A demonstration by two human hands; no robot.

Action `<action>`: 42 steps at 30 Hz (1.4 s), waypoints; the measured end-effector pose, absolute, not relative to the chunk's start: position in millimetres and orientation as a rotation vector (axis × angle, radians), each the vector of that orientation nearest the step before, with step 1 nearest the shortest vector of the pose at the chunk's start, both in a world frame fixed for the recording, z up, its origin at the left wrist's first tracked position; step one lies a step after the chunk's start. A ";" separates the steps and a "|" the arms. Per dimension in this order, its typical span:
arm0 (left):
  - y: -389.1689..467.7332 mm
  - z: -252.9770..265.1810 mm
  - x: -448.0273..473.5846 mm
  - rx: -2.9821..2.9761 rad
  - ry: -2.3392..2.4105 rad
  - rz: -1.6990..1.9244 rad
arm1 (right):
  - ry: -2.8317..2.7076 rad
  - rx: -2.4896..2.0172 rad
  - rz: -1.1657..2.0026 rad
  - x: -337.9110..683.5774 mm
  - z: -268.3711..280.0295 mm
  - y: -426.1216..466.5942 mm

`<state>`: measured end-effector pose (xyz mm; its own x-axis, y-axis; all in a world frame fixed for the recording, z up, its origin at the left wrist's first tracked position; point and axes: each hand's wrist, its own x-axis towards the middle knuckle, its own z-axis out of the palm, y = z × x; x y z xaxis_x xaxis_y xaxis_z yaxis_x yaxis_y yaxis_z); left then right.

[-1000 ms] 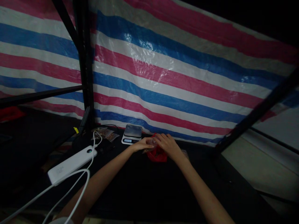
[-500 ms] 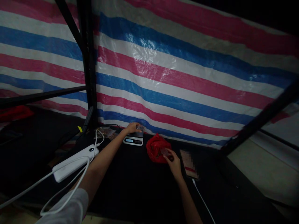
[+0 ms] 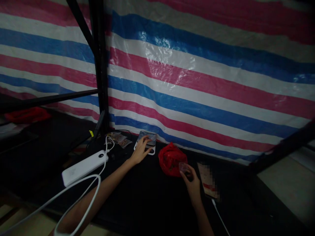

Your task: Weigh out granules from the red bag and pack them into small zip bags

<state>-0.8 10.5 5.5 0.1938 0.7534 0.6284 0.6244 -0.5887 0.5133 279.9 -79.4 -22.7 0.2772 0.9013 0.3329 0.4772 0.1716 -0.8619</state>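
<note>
A small digital kitchen scale (image 3: 153, 152) with a white body stands against the striped sheet. My left hand (image 3: 141, 149) is over its front, fingers spread, partly covering the display and buttons. Something clear and shiny is on the weighing plate beyond my fingertips; its shape is hard to make out. My right hand (image 3: 192, 180) pinches a small clear plastic cup (image 3: 183, 166) between thumb and fingers. The cup is tilted at the right edge of an open red plastic bag (image 3: 169, 157), whose dark contents are too dim to identify.
Small clear packets (image 3: 119, 139) lie left of the scale. Nearer is a white power bank (image 3: 85, 167) with a looping white cable (image 3: 98, 186). A phone (image 3: 208, 180) on a cable lies to the right. Black frame posts (image 3: 99, 65) rise behind the black table (image 3: 147, 203).
My left hand has drawn back from the scale's plate towards its front, and its fingers have spread. My right hand stays by the red bag with the cup. The camera view has shifted slightly.
</note>
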 end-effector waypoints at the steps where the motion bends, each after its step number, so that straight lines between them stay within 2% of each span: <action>1: 7.0 2.1 -6.5 2.272 1.387 1.391 | -1.390 -1.433 0.509 268.2 -20.5 -82.0; 4: 8.8 -6.7 -23.5 2.111 1.526 1.562 | -1.537 -1.316 0.613 227.2 -15.3 -89.7; 9: 20.1 -17.8 -34.5 1.893 1.643 1.717 | -1.881 -1.121 1.014 172.5 -13.4 -93.7; 16: 21.7 -22.3 -31.2 1.834 1.588 1.670 | -2.026 -1.339 0.804 166.9 -25.6 -94.3; 21: 27.7 -20.0 -31.0 1.856 1.564 1.625 | -1.965 -1.211 0.949 176.7 -5.7 -71.8; 23: 29.5 -19.7 -30.9 1.884 1.541 1.595 | -1.801 -1.200 0.879 174.8 6.4 -44.0; 26: 30.1 -19.6 -32.0 1.908 1.515 1.585 | -1.623 -1.334 0.608 164.9 17.1 5.8; 32: 30.8 -19.9 -37.6 1.890 1.517 1.635 | -1.852 -1.660 0.165 136.6 16.2 65.8; 35: 31.4 -19.5 -38.8 1.859 1.552 1.698 | -1.952 -1.483 0.253 122.5 19.1 66.3; 39: 27.7 -17.0 -39.6 1.901 1.590 1.834 | -1.976 -1.197 0.544 112.1 20.1 42.7; 42: 23.8 -15.6 -39.1 2.082 1.503 1.613 | -1.949 -1.126 0.683 115.9 9.0 21.4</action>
<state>-39.1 23.8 -15.6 -0.0542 0.7366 0.6742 0.6206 -0.5041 0.6006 115.9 21.4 9.0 -0.3140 0.8819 0.3516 0.4699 0.4662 -0.7496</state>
